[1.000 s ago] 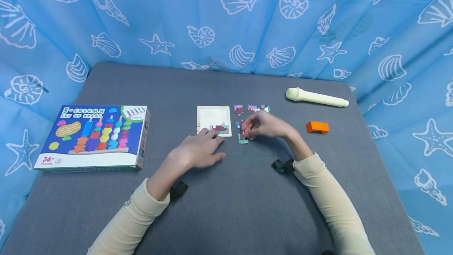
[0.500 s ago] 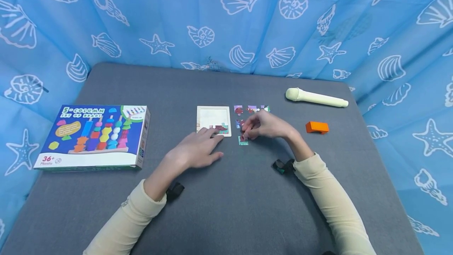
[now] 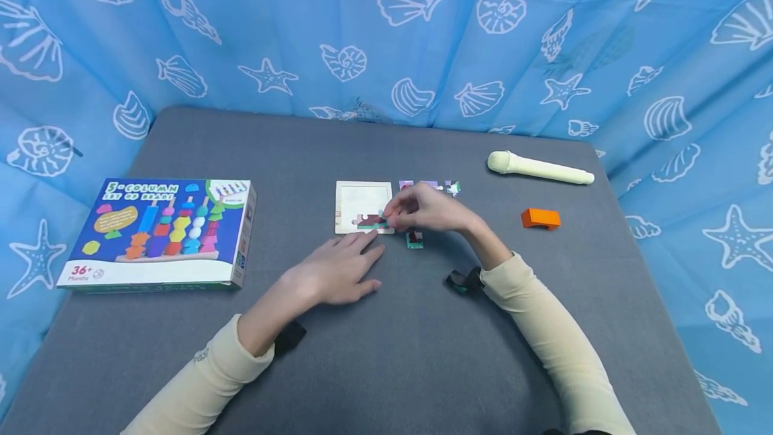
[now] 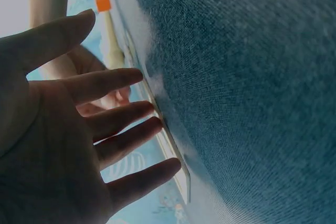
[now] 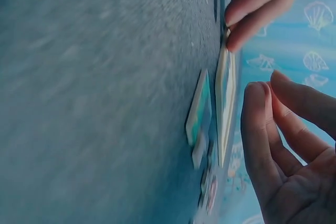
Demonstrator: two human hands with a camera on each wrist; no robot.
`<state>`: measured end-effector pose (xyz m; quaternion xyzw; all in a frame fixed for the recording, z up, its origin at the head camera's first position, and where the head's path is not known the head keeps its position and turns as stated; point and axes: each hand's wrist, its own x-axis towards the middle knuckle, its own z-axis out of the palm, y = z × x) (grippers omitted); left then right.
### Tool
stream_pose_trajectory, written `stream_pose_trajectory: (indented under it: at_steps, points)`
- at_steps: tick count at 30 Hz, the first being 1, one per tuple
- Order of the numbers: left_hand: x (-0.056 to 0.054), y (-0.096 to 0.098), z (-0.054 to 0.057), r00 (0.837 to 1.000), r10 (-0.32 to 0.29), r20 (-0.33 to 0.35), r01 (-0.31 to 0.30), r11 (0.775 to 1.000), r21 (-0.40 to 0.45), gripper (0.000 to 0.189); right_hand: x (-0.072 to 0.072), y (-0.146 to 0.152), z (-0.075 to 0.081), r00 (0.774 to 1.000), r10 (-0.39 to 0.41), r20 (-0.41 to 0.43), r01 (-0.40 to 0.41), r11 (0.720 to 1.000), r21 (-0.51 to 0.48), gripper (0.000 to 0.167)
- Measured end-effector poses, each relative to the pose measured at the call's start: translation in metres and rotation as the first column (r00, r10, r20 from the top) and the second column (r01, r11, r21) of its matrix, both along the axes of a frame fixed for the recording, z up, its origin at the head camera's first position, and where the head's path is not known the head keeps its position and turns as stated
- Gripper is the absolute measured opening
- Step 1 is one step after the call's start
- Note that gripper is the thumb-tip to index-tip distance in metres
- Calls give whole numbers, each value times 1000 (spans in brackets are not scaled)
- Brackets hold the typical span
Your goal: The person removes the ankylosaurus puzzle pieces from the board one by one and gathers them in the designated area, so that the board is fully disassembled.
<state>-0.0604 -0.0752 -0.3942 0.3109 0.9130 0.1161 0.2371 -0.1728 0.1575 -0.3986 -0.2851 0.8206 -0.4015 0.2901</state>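
A square wooden puzzle tray lies near the table's middle, with joined brown and teal jigsaw pieces along its near side. My left hand is spread, fingertips at the tray's near edge; the left wrist view shows its fingers straight along the rim. Over the tray's right edge, my right hand brings thumb and fingertips together. In the right wrist view that hand shows no piece between the fingertips; a thin one could be hidden. Loose jigsaw pieces lie right of the tray, partly covered by this hand.
A bead-set box lies on the left of the grey table. At the right are a pale microphone-shaped object and an orange arch block. A blue shell-patterned curtain hangs behind the table.
My right hand has moved left from the loose pieces to the tray's right edge, fingertips still together. My left hand has drawn back slightly toward me, uncovering more of the pieces in the tray.
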Motion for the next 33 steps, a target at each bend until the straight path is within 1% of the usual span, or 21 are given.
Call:
stream_pose_trajectory:
  at_steps: [5, 12, 15, 18, 22, 25, 33]
  points:
    - [1, 3, -1, 1000, -7, -11, 7, 1000, -15, 71, -5, -18, -4, 999, 47, -1, -47, 999, 5, 16]
    - [3, 10, -3, 999, 17, 27, -16, 999, -39, 74, -15, -37, -8, 996, 78, -50, -75, 996, 51, 15]
    - [3, 10, -1, 1000, 19, 14, -18, 999, -41, 73, -20, -45, -8, 993, 89, -74, -83, 994, 78, 15]
    - [3, 10, -1, 1000, 16, 0, -16, 999, -31, 72, -23, -52, -9, 993, 87, -75, -77, 990, 116, 13]
    - [2, 10, -2, 1000, 13, -15, -13, 1000, -12, 70, -23, -58, -8, 995, 74, -68, -62, 985, 164, 8]
    - [1, 9, -2, 1000, 10, -19, -11, 1000, -5, 69, -22, -60, -7, 995, 71, -69, -57, 981, 184, 8]
    - [-1, 8, -5, 999, -4, -40, 4, 1000, -10, 70, -21, -60, -8, 994, 76, -77, -60, 980, 190, 13]
